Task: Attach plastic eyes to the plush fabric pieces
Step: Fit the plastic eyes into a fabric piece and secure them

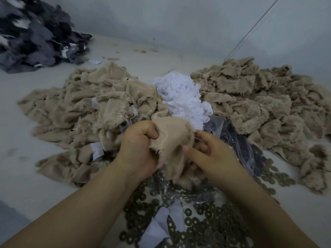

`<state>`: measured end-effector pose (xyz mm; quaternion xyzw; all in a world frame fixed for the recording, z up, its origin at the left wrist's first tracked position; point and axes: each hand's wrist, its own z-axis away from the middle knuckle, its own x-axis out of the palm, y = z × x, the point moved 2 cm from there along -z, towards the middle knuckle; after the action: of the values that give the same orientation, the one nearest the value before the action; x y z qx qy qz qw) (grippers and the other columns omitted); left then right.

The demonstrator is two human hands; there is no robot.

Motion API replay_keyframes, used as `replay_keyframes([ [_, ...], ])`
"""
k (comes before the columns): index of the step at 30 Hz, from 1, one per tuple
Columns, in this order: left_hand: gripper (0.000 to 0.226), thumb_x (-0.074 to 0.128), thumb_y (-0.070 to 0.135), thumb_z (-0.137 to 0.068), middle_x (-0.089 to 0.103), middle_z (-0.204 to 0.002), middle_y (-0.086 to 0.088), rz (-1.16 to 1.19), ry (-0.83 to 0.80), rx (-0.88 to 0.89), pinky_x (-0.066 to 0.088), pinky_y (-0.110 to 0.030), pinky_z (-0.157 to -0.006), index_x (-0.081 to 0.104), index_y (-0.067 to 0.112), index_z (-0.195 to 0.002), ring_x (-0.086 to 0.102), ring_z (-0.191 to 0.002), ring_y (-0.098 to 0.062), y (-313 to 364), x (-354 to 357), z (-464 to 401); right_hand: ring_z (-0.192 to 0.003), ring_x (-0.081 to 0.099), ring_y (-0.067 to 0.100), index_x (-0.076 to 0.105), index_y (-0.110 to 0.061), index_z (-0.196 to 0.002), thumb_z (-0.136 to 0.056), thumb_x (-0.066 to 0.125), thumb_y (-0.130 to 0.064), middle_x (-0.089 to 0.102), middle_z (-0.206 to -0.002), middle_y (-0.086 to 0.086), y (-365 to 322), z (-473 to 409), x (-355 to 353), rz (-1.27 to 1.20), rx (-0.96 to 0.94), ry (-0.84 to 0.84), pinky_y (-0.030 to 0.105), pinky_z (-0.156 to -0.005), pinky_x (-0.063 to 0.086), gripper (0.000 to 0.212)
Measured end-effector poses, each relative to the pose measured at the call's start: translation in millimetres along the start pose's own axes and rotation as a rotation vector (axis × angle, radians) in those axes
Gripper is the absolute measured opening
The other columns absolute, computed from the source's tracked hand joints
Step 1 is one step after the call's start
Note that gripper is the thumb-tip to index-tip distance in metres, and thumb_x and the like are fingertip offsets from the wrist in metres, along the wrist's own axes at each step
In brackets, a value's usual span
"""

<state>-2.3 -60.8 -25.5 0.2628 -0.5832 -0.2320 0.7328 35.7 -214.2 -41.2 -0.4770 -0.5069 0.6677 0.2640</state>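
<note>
A tan plush fabric piece (172,140) hangs between my hands at the centre of the head view. My left hand (139,147) grips its left edge with curled fingers and the thumb pressed on top. My right hand (209,154) holds the right side, thumb on the fabric and fingers curled behind it. Whether a plastic eye sits in the piece is hidden. Below my hands lie several dark round washers (202,219), spread over the floor and a clear plastic bag (238,140).
A heap of tan plush pieces (86,108) lies to the left and another (265,101) to the right. White fabric scraps (182,93) sit between them. A dark grey fabric pile (35,36) fills the far left corner. Pale wall behind.
</note>
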Motion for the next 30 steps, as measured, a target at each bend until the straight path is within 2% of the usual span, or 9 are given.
replay_keyframes([
  [2,0.058,0.034,0.009,-0.062,0.052,-0.106,-0.019,0.020,-0.046,-0.045,0.047,-0.048,-0.096,0.049,0.002,-0.118,0.053,-0.094,-0.036,0,-1,1,-0.080,0.067,0.004,0.065,-0.033,-0.107,-0.079,0.075,-0.044,0.071,-0.091,-0.011,-2,0,-1,0.156,-0.020,0.034,0.032,-0.073,0.058,0.032],
  [5,0.064,0.037,0.013,-0.068,0.059,-0.111,-0.023,0.046,-0.069,-0.061,0.054,-0.043,-0.088,0.051,-0.004,-0.128,0.061,-0.099,-0.037,3,-2,0,-0.097,0.066,0.006,0.062,-0.034,-0.114,-0.070,0.082,-0.051,0.068,-0.110,-0.011,-8,-2,-2,0.205,-0.016,0.018,0.028,-0.082,0.057,0.050],
  [8,0.061,0.044,0.016,-0.078,0.059,-0.129,-0.028,0.062,0.009,-0.067,0.054,-0.048,-0.091,0.052,-0.006,-0.134,0.060,-0.116,-0.042,5,-3,-8,-0.098,0.073,0.012,0.062,-0.027,-0.123,-0.061,0.087,-0.043,0.075,-0.111,-0.006,-9,-4,1,-0.246,0.097,-0.145,0.034,-0.081,0.061,0.068],
  [11,0.044,0.040,0.018,-0.095,0.063,-0.125,-0.025,0.054,0.101,-0.070,0.058,-0.046,-0.084,0.059,-0.001,-0.130,0.063,-0.114,-0.038,4,-10,-15,-0.102,0.073,0.026,0.068,-0.006,-0.120,-0.067,0.085,-0.030,0.074,-0.114,0.012,-9,-3,7,-0.746,0.263,-0.307,0.036,-0.080,0.061,0.060],
  [15,0.039,0.038,0.027,-0.104,0.070,-0.115,-0.020,-0.012,0.163,-0.086,0.058,-0.045,-0.085,0.064,0.006,-0.124,0.069,-0.105,-0.034,0,-20,-19,-0.118,0.062,0.031,0.074,-0.012,-0.117,-0.075,0.070,-0.042,0.065,-0.129,0.013,-3,-3,10,-0.884,0.402,-0.384,0.046,-0.100,0.053,0.052],
  [21,0.032,0.044,0.025,-0.104,0.072,-0.107,-0.023,-0.166,0.259,0.002,0.058,-0.052,-0.083,0.064,0.003,-0.116,0.071,-0.097,-0.035,-5,-25,-22,-0.114,0.066,0.034,0.070,0.000,-0.116,-0.080,0.066,-0.027,0.070,-0.121,0.021,1,-1,15,-0.818,0.339,-0.302,0.040,-0.088,0.060,0.045],
  [26,0.017,0.058,0.014,-0.097,0.064,-0.061,-0.005,-0.276,0.301,0.160,0.053,-0.027,-0.050,0.059,0.006,-0.082,0.061,-0.056,-0.019,-5,-29,-21,-0.095,0.075,0.027,0.078,-0.007,-0.095,-0.079,0.065,-0.030,0.076,-0.106,0.017,5,-5,15,-0.809,0.225,-0.055,0.032,-0.070,0.062,0.031],
  [28,0.015,0.071,0.017,-0.084,0.067,-0.067,-0.004,-0.312,0.164,0.116,0.056,-0.028,-0.056,0.061,0.006,-0.087,0.065,-0.063,-0.017,-7,-28,-16,-0.096,0.075,0.029,0.077,-0.008,-0.098,-0.080,0.063,-0.031,0.076,-0.106,0.017,6,-5,15,-0.827,0.204,-0.015,0.032,-0.069,0.061,0.032],
  [30,0.046,0.080,0.011,-0.064,0.071,-0.088,-0.010,-0.354,0.064,0.026,0.058,-0.030,-0.062,0.063,0.007,-0.106,0.070,-0.076,-0.021,-10,-27,-10,-0.094,0.075,0.031,0.076,-0.007,-0.099,-0.082,0.064,-0.028,0.075,-0.105,0.019,8,-6,16,-0.836,0.188,0.002,0.032,-0.068,0.061,0.030],
])
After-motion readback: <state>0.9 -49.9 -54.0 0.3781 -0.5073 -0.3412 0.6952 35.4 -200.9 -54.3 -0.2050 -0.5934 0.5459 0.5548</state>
